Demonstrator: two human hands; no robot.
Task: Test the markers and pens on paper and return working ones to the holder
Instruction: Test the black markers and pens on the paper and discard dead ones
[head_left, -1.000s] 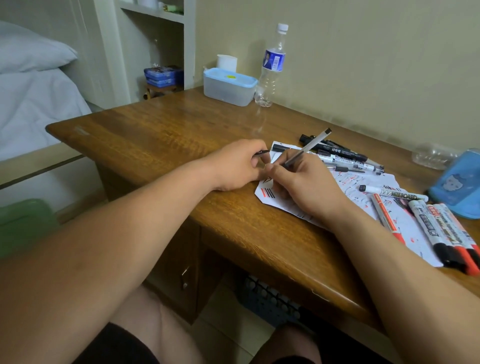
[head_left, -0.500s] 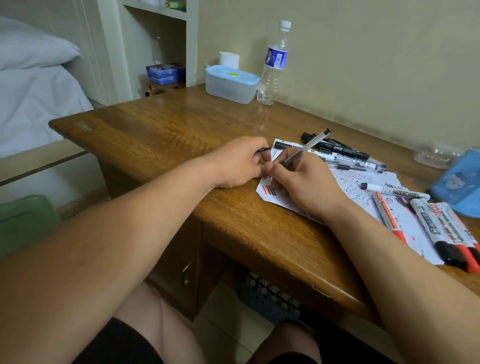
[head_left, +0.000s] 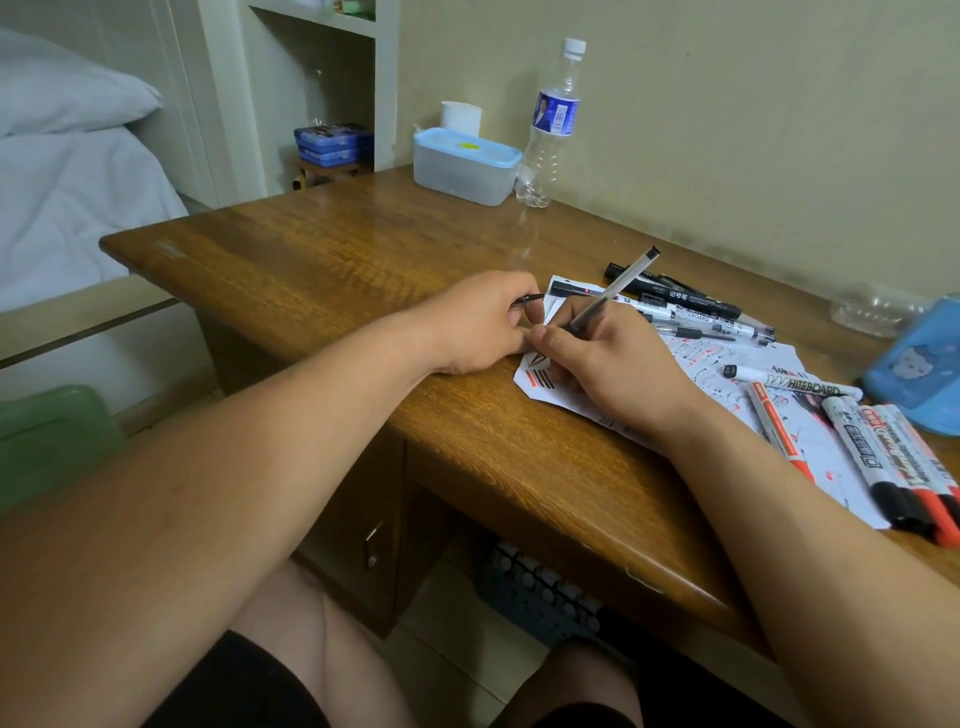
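Observation:
My right hand (head_left: 613, 358) grips a clear-barrelled pen (head_left: 618, 287) with its tip on the white paper (head_left: 691, 364), beside short red and black test strokes. My left hand (head_left: 478, 325) rests on the desk at the paper's left edge and pinches a small black pen cap (head_left: 530, 299). Black markers and pens (head_left: 691, 304) lie at the paper's far side. Whiteboard markers (head_left: 883, 457) with black and red caps lie on its right part. A blue holder (head_left: 919, 369) sits at the right edge, partly cut off.
A wooden desk (head_left: 363, 270) carries a blue-lidded plastic box (head_left: 465, 163) and a water bottle (head_left: 550, 124) at the back by the wall. A crumpled clear bottle (head_left: 872, 309) lies near the holder. A bed is on the left, a green stool (head_left: 52, 441) below it.
The pen tip has shifted slightly over the paper's left corner while my left hand stays beside it with the cap. The view has tilted a little.

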